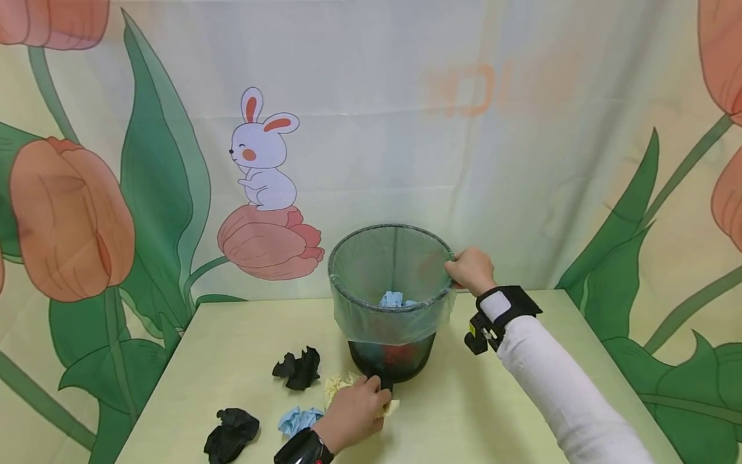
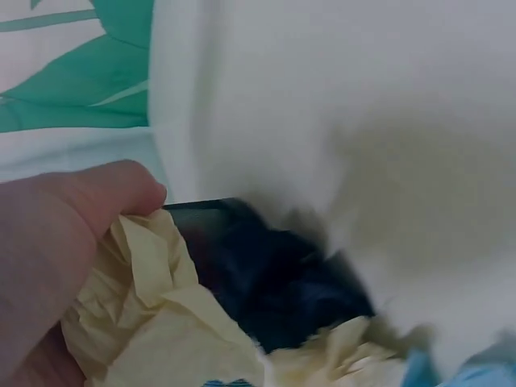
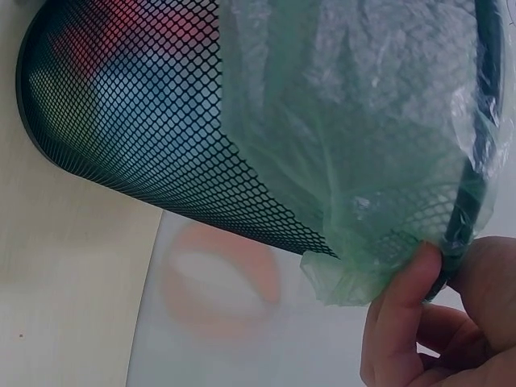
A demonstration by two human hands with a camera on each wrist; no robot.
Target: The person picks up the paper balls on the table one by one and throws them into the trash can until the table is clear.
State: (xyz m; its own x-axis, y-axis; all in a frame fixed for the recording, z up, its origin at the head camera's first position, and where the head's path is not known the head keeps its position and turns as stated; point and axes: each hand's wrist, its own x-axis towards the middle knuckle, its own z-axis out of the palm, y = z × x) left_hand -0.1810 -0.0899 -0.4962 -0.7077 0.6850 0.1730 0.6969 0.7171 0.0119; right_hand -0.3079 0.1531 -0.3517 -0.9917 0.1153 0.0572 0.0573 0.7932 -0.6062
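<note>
A black mesh wastebasket stands on the table, lined with a translucent green plastic bag folded over its rim. At the basket's right side my right hand pinches the rim and liner between thumb and fingers; the right wrist view shows the liner bunched there. In front of the basket, my left hand grips a crumpled sheet of pale yellow paper. Dark crumpled paper lies just beyond it in the left wrist view. Inside the basket sits crumpled light blue paper.
Left of the basket lie two crumpled black papers, another yellow one and a light blue one. Red shows through the mesh low in the basket. Behind the table hangs a cloth printed with tulips and a rabbit.
</note>
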